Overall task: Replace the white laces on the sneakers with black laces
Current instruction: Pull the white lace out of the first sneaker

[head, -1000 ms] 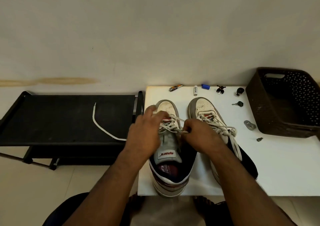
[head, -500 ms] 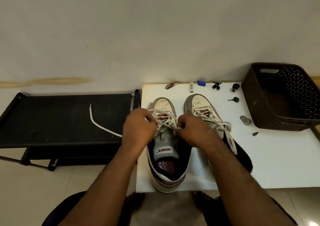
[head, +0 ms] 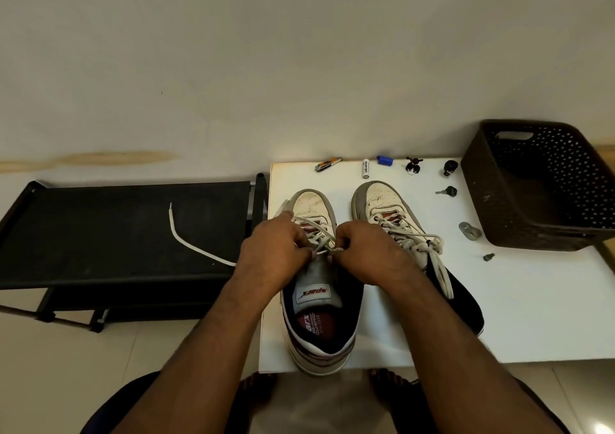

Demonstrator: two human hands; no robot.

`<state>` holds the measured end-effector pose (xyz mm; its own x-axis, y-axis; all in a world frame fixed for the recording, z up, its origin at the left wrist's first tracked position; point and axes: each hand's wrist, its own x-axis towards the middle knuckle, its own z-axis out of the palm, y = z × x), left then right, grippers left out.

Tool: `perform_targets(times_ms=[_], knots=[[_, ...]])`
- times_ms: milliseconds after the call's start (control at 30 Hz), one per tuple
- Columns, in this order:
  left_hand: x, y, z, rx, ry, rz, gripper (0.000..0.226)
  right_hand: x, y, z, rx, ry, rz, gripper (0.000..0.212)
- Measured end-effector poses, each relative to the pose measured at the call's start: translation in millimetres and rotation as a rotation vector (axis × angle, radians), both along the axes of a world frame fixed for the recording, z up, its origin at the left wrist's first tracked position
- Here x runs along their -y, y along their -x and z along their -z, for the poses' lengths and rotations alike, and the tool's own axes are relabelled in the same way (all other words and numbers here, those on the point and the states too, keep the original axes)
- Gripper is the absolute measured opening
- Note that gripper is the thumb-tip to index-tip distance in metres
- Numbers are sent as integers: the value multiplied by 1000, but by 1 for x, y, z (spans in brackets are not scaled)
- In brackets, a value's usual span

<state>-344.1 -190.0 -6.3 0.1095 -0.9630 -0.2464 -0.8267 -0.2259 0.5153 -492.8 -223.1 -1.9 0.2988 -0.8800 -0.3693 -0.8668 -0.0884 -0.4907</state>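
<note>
black rack [head: 126,234] at left beside white surface [head: 532,300]; dark perforated basket [head: 539,184] at far right of surface. two sneakers, toes pointing far: left sneaker [head: 319,300], right sneaker [head: 399,230]. left hand [head: 276,254] and right hand [head: 369,250] close together over left sneaker, both pinching its white lace [head: 321,234]; lace end [head: 189,237] trails onto rack. battery [head: 366,168], small hardware along far edge.

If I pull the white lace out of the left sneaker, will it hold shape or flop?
Probably flop: the white lace is thin, and its free end already trails limp across the black rack. It likely weighs little. It may snag, since it crosses several eyelets on the left sneaker.
</note>
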Motion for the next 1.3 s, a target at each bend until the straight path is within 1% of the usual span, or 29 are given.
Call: perform_targets(times_ms=[33,100,167,200,267,300,333,367,400,467,500,567,667,800,833,867,900,967,1033,1067,1100,1133,1167,1200,1233,1300], knots=[[-1,-1,-2,-73,15,-10,2,0,0,1,3,-1,4,17],[-2,-5,-4,-310,60,-71,13,1,1,2,20,-13,24,18],[-1,-13,-6,-565,138,-250,17,2,2,2,39,-24,52,14],[-1,-16,-8,-660,180,-372,18,2,3,2,47,-19,63,13],[1,-20,-10,-748,223,-595,14,1,4,3,64,12,78,16],[1,-20,-10,-733,255,-637,11,1,4,3,71,25,82,17],[1,-19,-7,-664,303,-614,6,1,5,3,73,30,78,17],[1,-17,-5,-550,351,-524,5,1,4,3,68,30,68,17],[1,-14,-3,-405,365,-378,10,1,4,3,60,31,56,17],[0,-2,2,-117,228,-112,18,1,3,3,47,44,47,19],[0,4,4,-22,127,-37,22,0,3,3,47,49,51,22],[-1,10,6,58,-22,-23,28,-1,3,4,60,50,55,30],[-1,12,7,105,-42,-41,26,-1,3,5,62,61,39,38],[-1,11,3,72,-50,-26,8,-3,0,4,65,82,-12,45],[-1,9,5,30,-36,-27,2,-4,0,3,68,82,-41,46],[-1,9,6,-54,-7,-48,7,-4,1,1,71,79,-72,47],[0,7,6,-190,33,-113,11,-3,3,-1,68,71,-98,46],[3,-1,-1,-498,160,-382,13,-3,6,-3,61,40,-129,42],[9,-20,-8,-718,360,-806,14,-3,7,-2,71,7,-124,38],[11,-32,-10,-793,468,-1009,14,-2,7,-2,82,-3,-109,36],[10,-43,-11,-842,541,-1160,13,-2,7,-1,91,-8,-96,35],[9,-50,-11,-873,569,-1246,11,-2,7,-1,96,-10,-85,34],[9,-53,-8,-878,570,-1256,10,-2,6,0,96,-10,-75,34],[8,-52,-5,-841,573,-1195,13,-2,6,0,93,-13,-64,34],[7,-49,-2,-747,587,-1072,21,-2,6,0,90,-14,-54,34],[7,-34,-1,-517,578,-689,41,-2,5,1,80,-10,-42,35]])
